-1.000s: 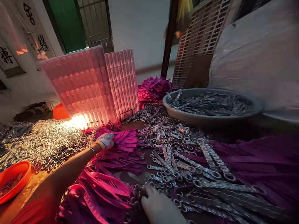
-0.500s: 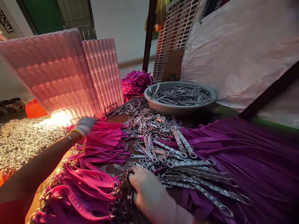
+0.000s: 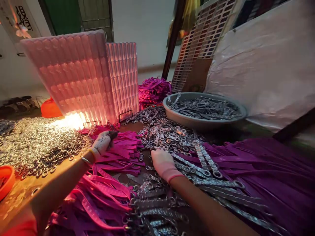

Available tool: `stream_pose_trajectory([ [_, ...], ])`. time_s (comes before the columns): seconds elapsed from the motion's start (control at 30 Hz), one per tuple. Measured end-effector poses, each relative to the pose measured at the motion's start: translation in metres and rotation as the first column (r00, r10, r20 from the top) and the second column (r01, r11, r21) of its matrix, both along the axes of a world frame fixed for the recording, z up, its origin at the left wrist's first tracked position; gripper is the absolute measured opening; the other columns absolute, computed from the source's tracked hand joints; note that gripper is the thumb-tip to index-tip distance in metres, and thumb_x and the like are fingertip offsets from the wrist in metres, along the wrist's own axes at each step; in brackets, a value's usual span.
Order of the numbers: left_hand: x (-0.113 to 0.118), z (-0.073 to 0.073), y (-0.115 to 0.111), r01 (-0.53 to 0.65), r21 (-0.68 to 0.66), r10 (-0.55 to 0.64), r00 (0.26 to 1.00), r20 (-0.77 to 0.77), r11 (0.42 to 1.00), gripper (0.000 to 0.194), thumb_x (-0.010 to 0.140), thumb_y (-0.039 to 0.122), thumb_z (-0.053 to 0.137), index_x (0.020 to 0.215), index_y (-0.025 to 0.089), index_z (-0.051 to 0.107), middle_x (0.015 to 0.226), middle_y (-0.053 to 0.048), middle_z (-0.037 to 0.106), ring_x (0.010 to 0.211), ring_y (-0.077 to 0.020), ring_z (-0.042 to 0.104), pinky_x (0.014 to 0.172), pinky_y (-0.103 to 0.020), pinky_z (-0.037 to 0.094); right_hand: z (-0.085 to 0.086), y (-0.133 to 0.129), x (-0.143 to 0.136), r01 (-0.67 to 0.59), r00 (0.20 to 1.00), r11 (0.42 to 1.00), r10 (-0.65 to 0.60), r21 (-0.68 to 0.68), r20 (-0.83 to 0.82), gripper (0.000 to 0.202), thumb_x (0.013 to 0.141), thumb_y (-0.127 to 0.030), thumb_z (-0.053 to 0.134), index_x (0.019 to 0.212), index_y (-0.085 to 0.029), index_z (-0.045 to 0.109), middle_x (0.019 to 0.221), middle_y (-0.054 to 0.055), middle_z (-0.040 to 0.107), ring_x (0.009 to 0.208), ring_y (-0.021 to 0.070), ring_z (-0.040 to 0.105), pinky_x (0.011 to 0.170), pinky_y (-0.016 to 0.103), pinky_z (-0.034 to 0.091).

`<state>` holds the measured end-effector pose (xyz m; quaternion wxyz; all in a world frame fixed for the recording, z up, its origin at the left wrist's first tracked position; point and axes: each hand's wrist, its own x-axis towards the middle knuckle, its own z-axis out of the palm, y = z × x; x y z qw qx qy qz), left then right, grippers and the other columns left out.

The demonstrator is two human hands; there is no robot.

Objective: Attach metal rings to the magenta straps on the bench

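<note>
My left hand (image 3: pixel 102 143), in a white dotted glove with dark fingertips, is over the upper end of a row of bright pink straps (image 3: pixel 123 147). Its fingers are bent together; whatever they hold is hidden. In a pale glove with a pink cuff, my right hand (image 3: pixel 162 163) reaches to the near edge of a heap of silver ringed chain pieces (image 3: pixel 169 136). The right fingers are curled, with a small dark bit at their tips that I cannot make out. Below it lie more chain pieces (image 3: pixel 157 203), beside a nearer bunch of pink straps (image 3: pixel 98 193).
A grey basin (image 3: pixel 204 123) full of chain pieces stands at the back right. Purple straps (image 3: pixel 268 170) spread across the right. Loose metal rings (image 3: pixel 44 144) cover the left beside an orange bowl (image 3: pixel 7 183). Glowing pink ribbed panels (image 3: pixel 76 75) stand behind.
My right hand has moved forward from the front chain pieces to the heap's edge, leaving those pieces in sight. My left hand stays by the pink straps. The view has swung left.
</note>
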<state>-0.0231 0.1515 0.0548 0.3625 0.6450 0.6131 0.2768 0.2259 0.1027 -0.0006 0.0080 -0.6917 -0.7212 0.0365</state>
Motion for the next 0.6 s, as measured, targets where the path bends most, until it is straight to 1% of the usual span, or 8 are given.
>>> stream_pose_trajectory([
  [0.03,0.007,-0.006,-0.008,-0.013,-0.078,0.024,0.989,0.144,0.997,0.036,0.095,0.040,0.039,0.111,0.014,0.059,0.091,-0.010,0.066,0.058,-0.0116,0.054,0.048,-0.021,0.039,-0.004,0.003,0.001,0.016,1.000,1.000,-0.016,-0.004,-0.001,0.037,0.088,-0.002,0.035,0.103,-0.005,0.069,0.101,0.024,0.067,0.094,0.0293,0.067,0.072,0.035,0.044],
  [0.1,0.021,-0.019,-0.024,0.005,-0.234,0.091,0.913,0.398,0.972,0.029,0.094,0.033,0.040,0.100,0.012,0.059,0.086,-0.010,0.064,0.052,-0.0091,0.049,0.042,-0.018,0.033,-0.010,0.005,0.003,0.036,0.999,0.999,-0.036,-0.013,-0.008,0.038,0.086,-0.001,0.034,0.104,-0.006,0.068,0.099,0.023,0.068,0.090,0.0294,0.068,0.069,0.035,0.044],
  [0.23,0.039,-0.041,-0.050,0.116,-0.451,0.286,0.629,0.723,0.885,0.024,0.094,0.023,0.037,0.083,0.011,0.054,0.076,-0.008,0.059,0.049,-0.0067,0.044,0.039,-0.014,0.029,-0.009,-0.005,0.006,0.028,0.999,0.999,-0.029,-0.018,-0.037,0.032,0.082,-0.002,0.041,0.097,-0.008,0.069,0.097,0.020,0.069,0.091,0.0276,0.067,0.072,0.033,0.044],
  [0.37,0.044,-0.055,-0.069,0.204,-0.550,0.469,0.338,0.816,0.810,0.031,0.097,0.027,0.031,0.083,0.010,0.052,0.074,-0.007,0.056,0.050,-0.0058,0.046,0.039,-0.012,0.032,0.002,-0.024,-0.001,0.006,0.997,1.000,-0.004,0.026,-0.078,0.031,0.080,-0.006,0.043,0.101,-0.008,0.065,0.104,0.018,0.067,0.101,0.0260,0.062,0.082,0.031,0.043],
  [0.43,0.044,-0.059,-0.074,0.234,-0.570,0.525,0.227,0.820,0.788,0.032,0.097,0.029,0.030,0.086,0.010,0.053,0.074,-0.007,0.057,0.051,-0.0062,0.048,0.039,-0.012,0.033,0.005,-0.035,-0.012,-0.040,0.980,0.999,0.045,0.027,-0.194,0.036,0.079,-0.005,0.041,0.106,-0.011,0.064,0.103,0.014,0.069,0.098,0.0230,0.062,0.083,0.029,0.044],
  [0.47,0.044,-0.061,-0.075,0.247,-0.574,0.545,0.183,0.818,0.780,0.031,0.097,0.029,0.032,0.086,0.010,0.054,0.074,-0.007,0.057,0.051,-0.0065,0.049,0.039,-0.012,0.034,0.006,-0.040,-0.018,-0.084,0.951,0.996,0.090,0.033,-0.296,0.039,0.078,-0.004,0.040,0.109,-0.013,0.063,0.103,0.012,0.069,0.097,0.0216,0.062,0.083,0.028,0.044],
  [0.53,0.045,-0.063,-0.076,0.268,-0.580,0.570,0.124,0.812,0.769,0.030,0.096,0.030,0.035,0.086,0.010,0.055,0.072,-0.007,0.058,0.051,-0.0082,0.051,0.040,-0.014,0.036,0.006,-0.049,-0.034,-0.182,0.839,0.981,0.190,0.066,-0.509,0.044,0.076,-0.003,0.041,0.113,-0.016,0.062,0.104,0.008,0.070,0.096,0.0199,0.062,0.085,0.027,0.045],
  [0.6,0.046,-0.066,-0.075,0.276,-0.582,0.580,0.101,0.809,0.764,0.029,0.094,0.030,0.037,0.085,0.010,0.056,0.072,-0.008,0.059,0.053,-0.0107,0.054,0.043,-0.017,0.041,0.006,-0.056,-0.049,-0.231,0.751,0.968,0.241,0.096,-0.614,0.045,0.074,-0.004,0.044,0.113,-0.018,0.062,0.104,0.007,0.070,0.096,0.0196,0.061,0.086,0.027,0.045],
])
